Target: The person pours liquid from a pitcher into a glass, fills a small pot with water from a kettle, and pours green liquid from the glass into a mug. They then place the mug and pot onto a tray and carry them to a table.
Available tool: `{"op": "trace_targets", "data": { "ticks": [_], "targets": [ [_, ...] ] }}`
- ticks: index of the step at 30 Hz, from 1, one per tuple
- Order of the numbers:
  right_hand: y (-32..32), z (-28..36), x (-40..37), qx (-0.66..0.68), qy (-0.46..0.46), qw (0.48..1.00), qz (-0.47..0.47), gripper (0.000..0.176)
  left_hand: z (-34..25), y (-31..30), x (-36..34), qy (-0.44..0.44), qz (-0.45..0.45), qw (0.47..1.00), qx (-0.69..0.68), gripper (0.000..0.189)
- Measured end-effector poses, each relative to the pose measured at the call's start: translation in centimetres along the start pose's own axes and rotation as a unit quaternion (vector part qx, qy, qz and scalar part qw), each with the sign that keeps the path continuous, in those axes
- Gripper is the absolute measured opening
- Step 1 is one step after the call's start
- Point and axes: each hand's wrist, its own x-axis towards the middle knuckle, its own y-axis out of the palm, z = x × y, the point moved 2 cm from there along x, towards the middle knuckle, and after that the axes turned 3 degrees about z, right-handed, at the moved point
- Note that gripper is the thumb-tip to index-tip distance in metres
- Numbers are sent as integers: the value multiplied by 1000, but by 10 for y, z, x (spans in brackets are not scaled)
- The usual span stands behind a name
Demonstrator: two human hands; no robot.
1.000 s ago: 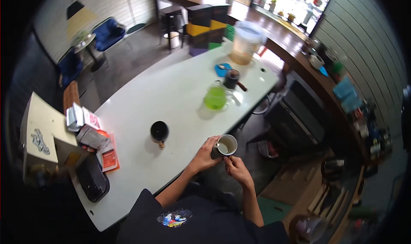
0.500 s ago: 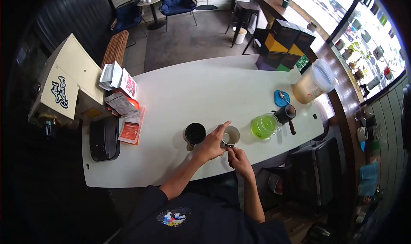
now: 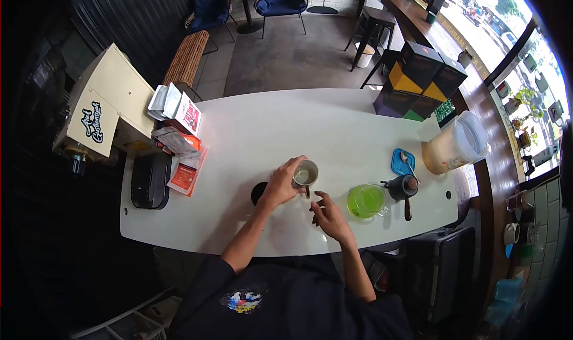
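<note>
My left hand (image 3: 282, 183) is wrapped round the side of a light-coloured mug (image 3: 305, 173), whose handle points toward me. The mug's inside is pale, and I cannot make out whether anything is in it. My right hand (image 3: 330, 217) is just below and right of the handle, off it, with fingers apart and nothing in them. A dark mug (image 3: 257, 193) stands left of my left hand, which covers most of it. To the right is a glass jug (image 3: 366, 201) of bright green liquid, beside a dark pot with a wooden handle (image 3: 402, 187).
On the white table (image 3: 262, 125) are a cream-coloured machine (image 3: 101, 107), stacked packets (image 3: 179, 125) and a dark tray (image 3: 150, 182) at left. At right stand a spoon on a blue coaster (image 3: 404, 161), a plastic pitcher (image 3: 456, 143) and stacked dark boxes (image 3: 418, 80).
My right hand has let go of the mug's handle and opened. My left hand has shifted left with the mug and now hides most of the dark mug. The camera view has tilted.
</note>
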Motion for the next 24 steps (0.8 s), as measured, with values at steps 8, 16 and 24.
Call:
{"op": "trace_targets", "data": {
  "ticks": [8, 16, 24],
  "targets": [
    [-113, 45, -59, -118, -148, 964, -185, 19, 2, -10, 26, -26, -3, 1000, -3, 96],
    [-156, 17, -90, -198, -14, 944, -265, 16, 20, -39, -21, -123, -21, 992, -28, 92],
    [-154, -33, -82, -334, -80, 907, -243, 15, 29, -53, -76, -189, 55, 980, 37, 102]
  ]
}}
